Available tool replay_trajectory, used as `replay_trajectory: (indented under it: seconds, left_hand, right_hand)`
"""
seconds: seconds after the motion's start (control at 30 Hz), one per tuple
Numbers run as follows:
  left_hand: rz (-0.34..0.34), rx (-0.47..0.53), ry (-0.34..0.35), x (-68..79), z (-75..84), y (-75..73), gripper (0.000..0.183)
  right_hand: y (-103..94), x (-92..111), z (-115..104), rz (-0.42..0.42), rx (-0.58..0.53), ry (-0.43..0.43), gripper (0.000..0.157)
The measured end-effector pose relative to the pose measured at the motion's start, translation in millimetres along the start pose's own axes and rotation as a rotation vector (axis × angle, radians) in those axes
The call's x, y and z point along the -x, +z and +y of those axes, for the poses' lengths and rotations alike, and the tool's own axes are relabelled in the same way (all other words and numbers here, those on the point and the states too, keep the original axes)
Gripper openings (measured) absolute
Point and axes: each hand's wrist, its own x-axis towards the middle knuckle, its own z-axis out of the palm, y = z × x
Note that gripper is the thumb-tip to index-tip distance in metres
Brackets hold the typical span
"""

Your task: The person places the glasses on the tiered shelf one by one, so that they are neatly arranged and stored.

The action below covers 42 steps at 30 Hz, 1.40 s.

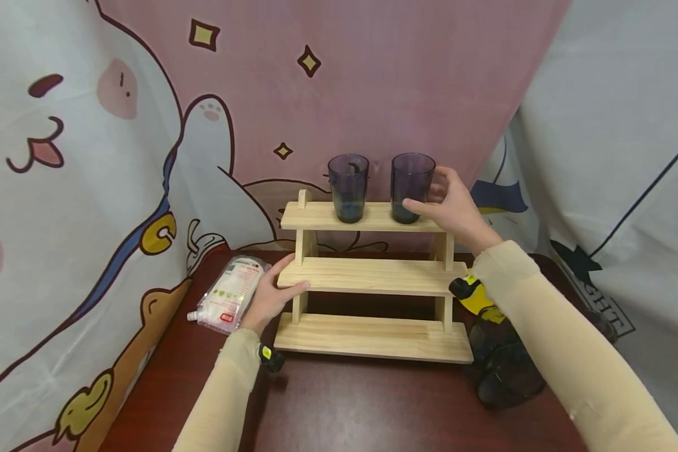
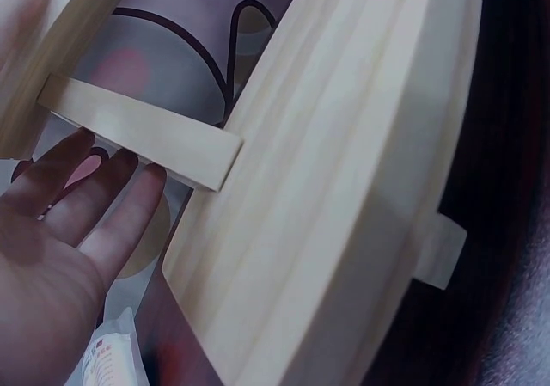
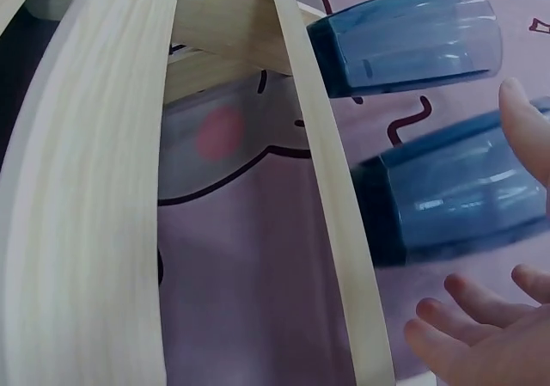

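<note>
A three-tier wooden rack (image 1: 373, 276) stands on the dark red table. Two purple-blue tumblers rest upright on its top shelf, a left tumbler (image 1: 348, 188) and a right tumbler (image 1: 411, 188). My right hand (image 1: 454, 207) is around the right tumbler's right side, thumb in front and fingers behind. In the right wrist view, a gap shows between those spread fingers (image 3: 464, 317) and the glass. With the left hand (image 1: 268, 298) I hold the left end of the middle shelf, thumb at its front edge. The left wrist view has the fingertips against an upright (image 2: 142, 132).
A clear plastic pouch (image 1: 231, 294) with a white and red label lies left of the rack. More dark glasses (image 1: 508, 376) are on the table at the right, partly behind my right sleeve. A printed cloth (image 1: 401, 75) hangs close behind the rack.
</note>
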Motion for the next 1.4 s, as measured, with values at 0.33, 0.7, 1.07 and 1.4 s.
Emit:
replay_trajectory:
  seconds: [0.33,0.7,1.07,1.4]
  left_hand:
    - [0.0,-0.001,-0.004,-0.9,-0.6,0.7,0.079]
    - [0.002,-0.016,-0.042,0.4,-0.8,0.0,0.08]
    - [0.005,-0.002,-0.052,-0.7,-2.7,0.6,0.079]
    - [0.015,0.002,-0.035,1.0,-0.8,1.9,0.08]
  right_hand:
    - [-29.1,29.2,20.5,0.0,0.003,-0.072,0.1]
    - [-57.0,65.7,38.3,0.017,0.13,-0.105,0.09]
    - [-82.1,122.0,64.2,0.076,0.25,-0.194,0.08]
    - [-82.4,180.2,99.0,0.097,0.268,-0.202,0.075]
